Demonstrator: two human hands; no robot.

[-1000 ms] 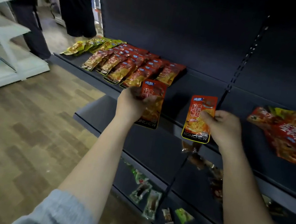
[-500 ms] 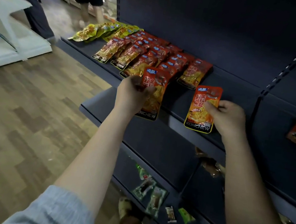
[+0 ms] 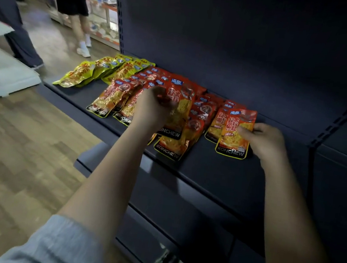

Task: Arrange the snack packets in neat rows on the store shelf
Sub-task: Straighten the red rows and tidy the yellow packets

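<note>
Shelf [image 3: 218, 174] carries red packets [image 3: 202, 111] in overlapping rows, with yellow packets [image 3: 91, 69] at its left end. Left hand [image 3: 152, 108] pinches one red packet [image 3: 179, 107] above the middle rows, hiding those beneath. Right hand [image 3: 263, 140] grips another packet [image 3: 235, 133] by its right edge, low over the rightmost row. Two bystanders' legs [image 3: 80, 27] stand in the aisle behind, beside a white rack [image 3: 1, 69].
</note>
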